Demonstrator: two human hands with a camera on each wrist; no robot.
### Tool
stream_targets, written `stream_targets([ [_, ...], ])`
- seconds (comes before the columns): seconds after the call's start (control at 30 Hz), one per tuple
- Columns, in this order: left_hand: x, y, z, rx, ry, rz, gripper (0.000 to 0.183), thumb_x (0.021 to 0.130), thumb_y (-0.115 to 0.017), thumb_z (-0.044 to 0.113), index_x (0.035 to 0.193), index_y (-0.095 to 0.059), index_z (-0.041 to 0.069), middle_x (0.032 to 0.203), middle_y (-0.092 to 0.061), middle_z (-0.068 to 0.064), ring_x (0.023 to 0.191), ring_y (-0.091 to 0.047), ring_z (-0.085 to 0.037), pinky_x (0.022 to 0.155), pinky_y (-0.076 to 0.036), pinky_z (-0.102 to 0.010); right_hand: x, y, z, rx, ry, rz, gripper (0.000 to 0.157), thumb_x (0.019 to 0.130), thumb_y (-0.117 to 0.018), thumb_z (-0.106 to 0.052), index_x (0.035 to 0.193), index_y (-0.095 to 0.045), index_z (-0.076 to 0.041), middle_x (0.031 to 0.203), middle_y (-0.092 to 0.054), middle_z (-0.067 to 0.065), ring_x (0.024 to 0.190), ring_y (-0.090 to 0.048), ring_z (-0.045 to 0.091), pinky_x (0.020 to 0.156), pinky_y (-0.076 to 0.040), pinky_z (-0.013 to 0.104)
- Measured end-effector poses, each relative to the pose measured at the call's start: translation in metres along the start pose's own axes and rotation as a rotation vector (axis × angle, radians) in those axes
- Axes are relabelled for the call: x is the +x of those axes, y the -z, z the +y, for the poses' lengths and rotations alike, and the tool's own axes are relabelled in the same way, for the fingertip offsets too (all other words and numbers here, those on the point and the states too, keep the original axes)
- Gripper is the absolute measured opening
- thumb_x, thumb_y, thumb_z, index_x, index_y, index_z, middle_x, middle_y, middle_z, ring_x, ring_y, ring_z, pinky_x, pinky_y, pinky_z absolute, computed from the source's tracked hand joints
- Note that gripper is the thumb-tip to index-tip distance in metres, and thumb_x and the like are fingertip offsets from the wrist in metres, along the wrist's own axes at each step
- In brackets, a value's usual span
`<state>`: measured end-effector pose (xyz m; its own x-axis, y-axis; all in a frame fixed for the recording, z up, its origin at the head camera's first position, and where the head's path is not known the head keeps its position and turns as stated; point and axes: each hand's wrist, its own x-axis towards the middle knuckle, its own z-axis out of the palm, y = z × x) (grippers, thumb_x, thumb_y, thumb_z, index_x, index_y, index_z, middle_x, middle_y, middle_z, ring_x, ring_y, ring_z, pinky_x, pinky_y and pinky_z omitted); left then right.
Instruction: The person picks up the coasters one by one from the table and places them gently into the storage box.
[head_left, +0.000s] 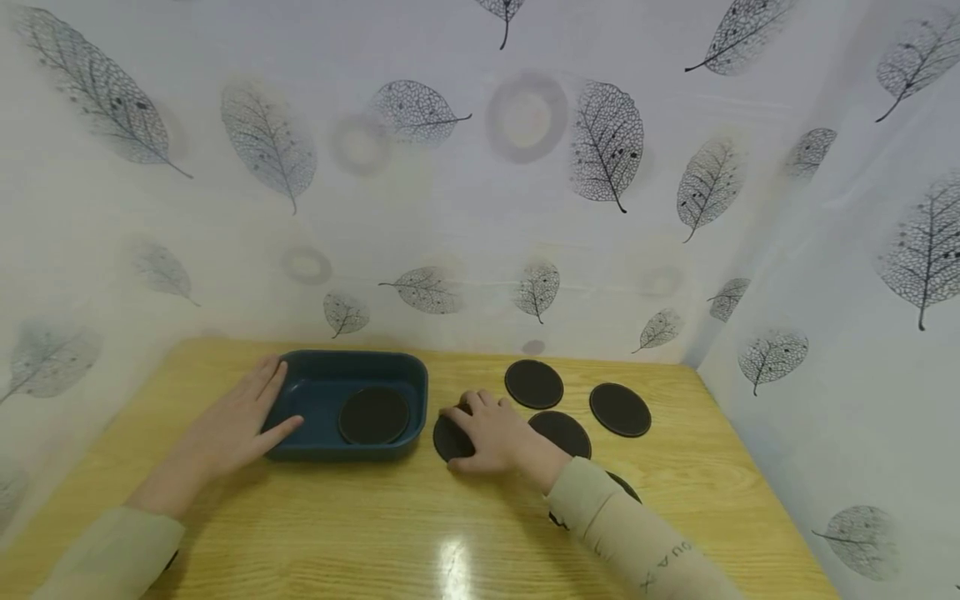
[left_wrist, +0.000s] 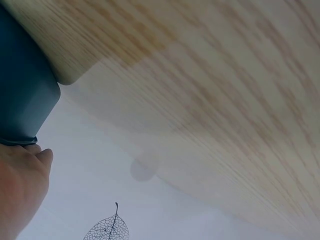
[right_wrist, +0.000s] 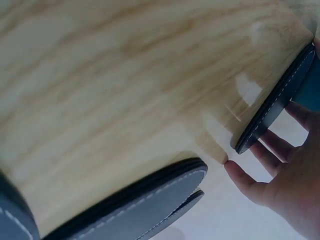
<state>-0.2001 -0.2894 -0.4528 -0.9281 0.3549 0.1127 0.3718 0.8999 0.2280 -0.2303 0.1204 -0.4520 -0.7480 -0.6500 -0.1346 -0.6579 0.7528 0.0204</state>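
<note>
A dark blue rectangular tray (head_left: 311,408) stands at the left of the table, with one round black coaster (head_left: 373,415) lying flat in its right part. My left hand (head_left: 232,425) rests on the tray's left end, fingers straight along the rim and thumb over the inside. Right of the tray, my right hand (head_left: 491,437) holds another black coaster (head_left: 445,440) by its edges, thumb at the near side and fingertips at the far side. In the right wrist view, this stitched coaster (right_wrist: 275,100) shows edge-on beside the fingers (right_wrist: 282,150).
Several more black coasters lie on the wooden table (head_left: 337,533) to the right: one at the back (head_left: 534,384), one farther right (head_left: 620,409), one behind the right wrist (head_left: 566,432). Another coaster (head_left: 625,485) is mostly hidden by the sleeve. A leaf-patterned curtain (head_left: 465,208) borders the table.
</note>
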Motion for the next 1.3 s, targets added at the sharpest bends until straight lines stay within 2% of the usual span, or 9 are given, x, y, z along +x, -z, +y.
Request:
stream_targets([
  [0.4,0.001,0.004,0.002,0.012,0.005,-0.006,0.100,0.104,-0.060,0.054,0.165,-0.017,-0.013,0.173,-0.014,-0.036,0.161,-0.017,-0.053,0.126,-0.028,-0.068,0.004,0.000,0.001,0.007,0.008,0.030,0.082,0.089,-0.072,-0.062,0.159,-0.048,-0.025,0.149,-0.051,0.011,0.136,-0.050,0.029,0.101,-0.053,0.048],
  [0.77,0.001,0.003,0.003,0.033,0.001,-0.010,0.101,0.104,-0.060,0.055,0.164,-0.016,-0.013,0.172,-0.015,-0.036,0.160,-0.018,-0.054,0.125,-0.030,-0.069,0.006,-0.001,0.004,0.017,-0.006,0.044,0.084,0.085,-0.075,-0.060,0.156,-0.051,-0.024,0.141,-0.053,0.013,0.126,-0.050,0.027,0.094,-0.051,0.043],
  [0.97,0.000,0.004,0.004,0.027,0.004,-0.013,0.101,0.104,-0.060,0.055,0.164,-0.016,-0.014,0.172,-0.015,-0.036,0.160,-0.018,-0.054,0.125,-0.029,-0.069,0.006,0.012,0.010,0.012,-0.007,0.077,0.084,0.085,-0.075,-0.060,0.156,-0.051,-0.023,0.139,-0.053,0.016,0.125,-0.051,0.030,0.091,-0.048,0.045],
  [1.3,-0.001,0.003,0.004,0.021,0.007,-0.012,0.100,0.105,-0.060,0.054,0.165,-0.016,-0.013,0.173,-0.013,-0.035,0.161,-0.017,-0.053,0.126,-0.029,-0.068,0.011,0.042,0.020,-0.001,-0.010,0.110,0.082,0.088,-0.074,-0.058,0.157,-0.051,-0.021,0.146,-0.051,0.018,0.132,-0.050,0.033,0.098,-0.050,0.052],
])
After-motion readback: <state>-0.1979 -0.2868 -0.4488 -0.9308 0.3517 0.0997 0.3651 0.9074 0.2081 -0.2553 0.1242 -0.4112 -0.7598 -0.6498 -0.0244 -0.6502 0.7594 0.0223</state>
